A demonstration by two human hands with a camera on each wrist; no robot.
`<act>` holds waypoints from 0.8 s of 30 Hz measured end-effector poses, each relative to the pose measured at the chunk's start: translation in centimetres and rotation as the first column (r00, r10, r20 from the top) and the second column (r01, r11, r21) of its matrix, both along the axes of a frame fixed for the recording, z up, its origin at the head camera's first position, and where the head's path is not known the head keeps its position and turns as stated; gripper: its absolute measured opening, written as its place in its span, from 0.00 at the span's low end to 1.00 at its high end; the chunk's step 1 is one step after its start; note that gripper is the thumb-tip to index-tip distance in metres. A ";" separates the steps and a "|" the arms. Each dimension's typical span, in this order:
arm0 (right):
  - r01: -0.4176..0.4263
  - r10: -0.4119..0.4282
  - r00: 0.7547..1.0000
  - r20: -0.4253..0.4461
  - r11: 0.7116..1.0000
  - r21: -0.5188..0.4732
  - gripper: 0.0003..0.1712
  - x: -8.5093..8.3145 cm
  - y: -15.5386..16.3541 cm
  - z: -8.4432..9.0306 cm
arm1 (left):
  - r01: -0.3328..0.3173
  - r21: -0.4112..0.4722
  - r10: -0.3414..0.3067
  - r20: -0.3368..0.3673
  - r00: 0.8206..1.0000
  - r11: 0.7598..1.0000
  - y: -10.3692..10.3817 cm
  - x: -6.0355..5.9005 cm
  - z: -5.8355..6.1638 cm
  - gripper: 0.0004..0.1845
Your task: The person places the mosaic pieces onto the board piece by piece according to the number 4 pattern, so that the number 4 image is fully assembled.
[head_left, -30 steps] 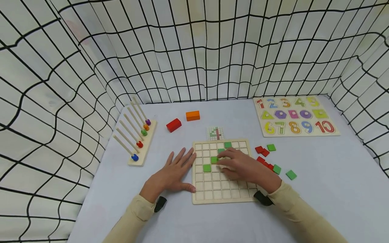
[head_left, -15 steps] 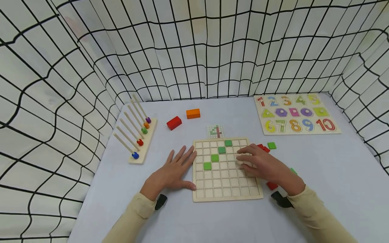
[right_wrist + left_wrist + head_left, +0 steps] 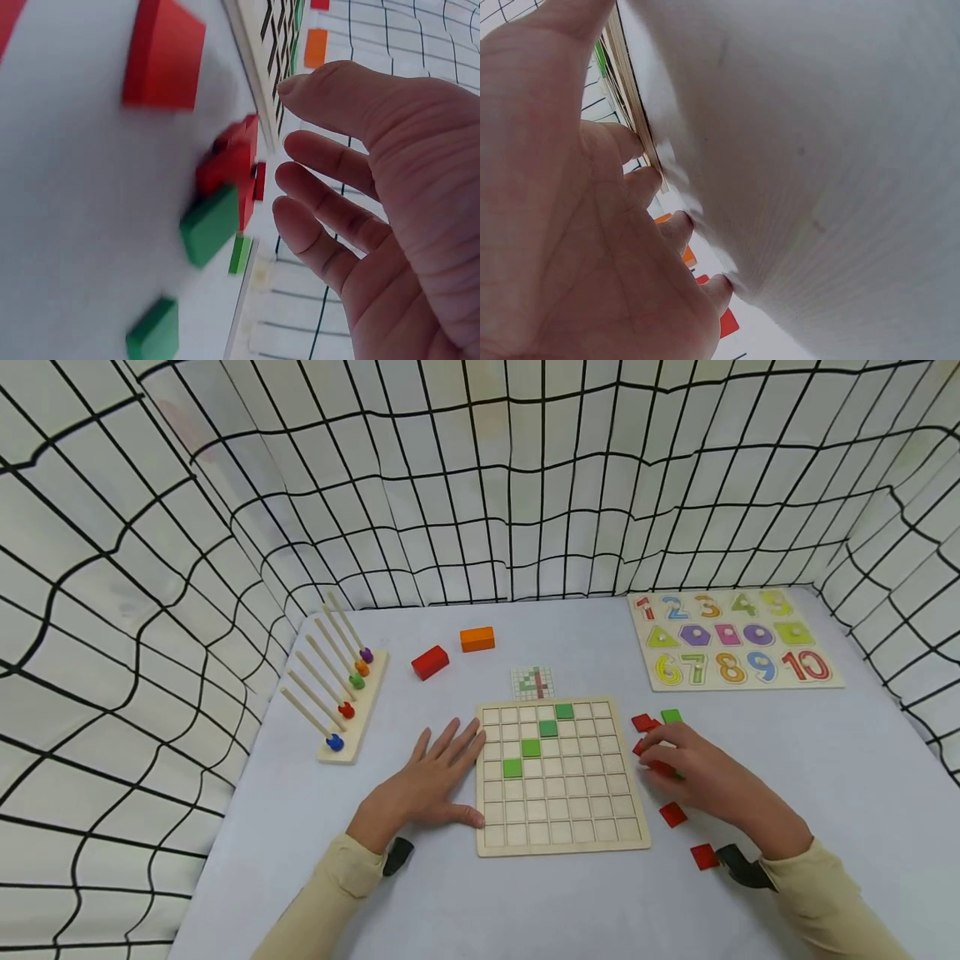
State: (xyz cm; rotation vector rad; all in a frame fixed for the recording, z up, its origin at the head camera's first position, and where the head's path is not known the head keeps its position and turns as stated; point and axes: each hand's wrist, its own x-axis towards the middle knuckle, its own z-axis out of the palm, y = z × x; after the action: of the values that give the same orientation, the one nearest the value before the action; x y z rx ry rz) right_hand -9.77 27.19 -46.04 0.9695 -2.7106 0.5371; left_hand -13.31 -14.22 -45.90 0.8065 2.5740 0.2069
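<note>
A wooden grid board [image 3: 566, 810] lies in the middle of the table, with several green square tiles [image 3: 531, 748] set in a diagonal line of its cells. My left hand [image 3: 427, 785] rests at its left edge, fingers spread and fingertips right at the frame. To the right of the board, my right hand [image 3: 705, 781] hovers over a loose group of red tiles [image 3: 673, 814] and green tiles [image 3: 210, 225]. Its fingers are loosely bent with nothing between them in the right wrist view. The hand hides part of the group in the head view.
A small pattern card [image 3: 532, 682] lies behind the board. Further back are a red block [image 3: 431, 662] and an orange block [image 3: 477, 639]. A peg stand [image 3: 360, 714] with coloured beads is at left, a number puzzle [image 3: 735, 641] at back right. Black netting [image 3: 450, 502] surrounds the table.
My right hand has left the green tiles on the board and moved right, to the loose tiles beside it. My left hand stays at the board's left edge.
</note>
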 end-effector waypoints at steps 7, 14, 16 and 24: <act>0.129 -0.132 0.985 0.111 0.991 0.036 0.19 0.9 2.5 0.3 | 0.003 -0.007 -0.003 -0.003 1.000 1.000 -0.1 -0.1 -0.2 0.67; 0.152 -0.161 0.969 0.187 0.986 0.063 0.18 1.1 3.5 -0.2 | 0.000 -0.007 0.000 0.001 1.000 1.000 -0.1 -0.1 -0.2 0.67; 0.149 -0.158 0.971 0.181 0.987 0.059 0.19 1.1 3.7 -0.4 | -0.002 -0.005 0.002 0.003 1.000 1.000 0.0 -0.1 -0.2 0.67; 0.119 -0.119 0.989 0.084 0.993 0.008 0.24 1.0 3.9 -0.6 | -0.001 -0.010 0.001 0.001 1.000 1.000 0.0 -0.1 -0.1 0.68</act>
State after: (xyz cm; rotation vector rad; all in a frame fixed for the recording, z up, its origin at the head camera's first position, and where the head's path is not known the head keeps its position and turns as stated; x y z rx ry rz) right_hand -8.72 31.06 -46.67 0.7960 -2.8226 0.5633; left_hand -13.39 -14.20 -46.03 0.8013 2.5722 0.1943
